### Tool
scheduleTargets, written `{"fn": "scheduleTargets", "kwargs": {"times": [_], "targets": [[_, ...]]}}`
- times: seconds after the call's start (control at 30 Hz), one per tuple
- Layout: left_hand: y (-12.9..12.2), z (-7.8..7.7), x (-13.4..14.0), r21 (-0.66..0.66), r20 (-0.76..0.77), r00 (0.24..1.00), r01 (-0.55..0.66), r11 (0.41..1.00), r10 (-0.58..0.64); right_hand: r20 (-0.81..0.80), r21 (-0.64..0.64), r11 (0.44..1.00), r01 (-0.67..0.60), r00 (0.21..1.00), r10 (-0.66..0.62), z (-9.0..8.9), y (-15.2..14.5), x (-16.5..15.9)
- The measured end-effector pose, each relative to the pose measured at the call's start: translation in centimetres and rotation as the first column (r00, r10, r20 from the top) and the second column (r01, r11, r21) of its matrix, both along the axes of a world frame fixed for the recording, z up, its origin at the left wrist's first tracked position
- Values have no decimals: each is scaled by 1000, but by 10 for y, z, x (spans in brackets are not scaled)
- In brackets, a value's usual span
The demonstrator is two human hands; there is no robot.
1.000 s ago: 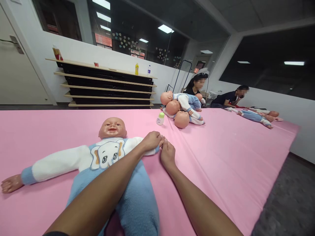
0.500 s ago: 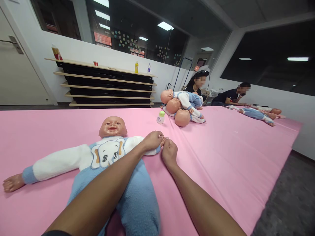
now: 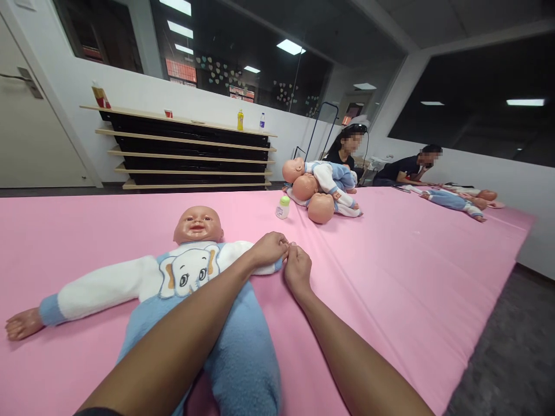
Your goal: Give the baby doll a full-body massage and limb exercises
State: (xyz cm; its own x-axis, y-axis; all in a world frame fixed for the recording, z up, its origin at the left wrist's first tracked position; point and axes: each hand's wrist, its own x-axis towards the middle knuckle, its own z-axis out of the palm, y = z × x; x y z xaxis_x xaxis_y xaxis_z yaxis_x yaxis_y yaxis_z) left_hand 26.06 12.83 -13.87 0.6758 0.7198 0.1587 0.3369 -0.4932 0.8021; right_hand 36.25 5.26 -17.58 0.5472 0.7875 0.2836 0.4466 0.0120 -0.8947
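Observation:
A baby doll (image 3: 147,277) in a white and blue fleece suit with an elephant face on its chest lies on its back before me. Its arms stretch out to both sides. My left hand (image 3: 271,249) reaches across its body and is closed on the doll's hand at the cuff on the right side. Close against it, my right hand (image 3: 298,266) is curled with thumb and finger pinched at the same small doll hand, which my fingers mostly hide. Beyond them stands a small bottle (image 3: 282,208) with a green cap.
A pink cloth (image 3: 390,277) covers the table. Several dolls (image 3: 321,190) are heaped past the bottle, and more dolls (image 3: 455,201) lie at the far right. Two people sit at the far side. Behind the table is a stack of boards (image 3: 191,150) with bottles on top.
Both hands stay at the doll's hand, with only a very slight shift of my fingers. The doll and the bottle keep their places.

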Motion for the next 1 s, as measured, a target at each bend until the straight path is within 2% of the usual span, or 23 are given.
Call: {"fn": "scheduleTargets", "kwargs": {"times": [0.1, 0.3, 0.47, 0.53, 0.67, 0.83, 1.0], "targets": [[0, 2, 1, -15, 3, 1000, 24, 1000, -24, -35, 14, 1000, -9, 999, 9, 0, 0, 1], [0, -1, 2, -64, 4, 999, -39, 997, 39, 6, 37, 999, -18, 1000, 17, -5, 2, -1], [-1, 0, 1, 31, -45, 991, -121, 992, 122, 55, 9, 1000, 10, 998, -10, -8, 3, 2], [-3, 2, 1, 27, -62, 994, -89, 996, 90, 16, -7, 1000, 6, 1000, -6, -8, 4, 5], [-7, 5, 0, -75, -66, 997, 28, 997, -33, -79, -9, 1000, -12, 997, 11, -8, 6, 8], [-4, 4, 0, 62, -75, 989, -120, 991, 124, -20, 32, 999, -30, 999, 31, -5, 4, 6], [-4, 3, 0, 114, -111, 989, -82, 990, 95, -55, -1, 1000, -4, 998, 4, -8, 6, 9]]}}
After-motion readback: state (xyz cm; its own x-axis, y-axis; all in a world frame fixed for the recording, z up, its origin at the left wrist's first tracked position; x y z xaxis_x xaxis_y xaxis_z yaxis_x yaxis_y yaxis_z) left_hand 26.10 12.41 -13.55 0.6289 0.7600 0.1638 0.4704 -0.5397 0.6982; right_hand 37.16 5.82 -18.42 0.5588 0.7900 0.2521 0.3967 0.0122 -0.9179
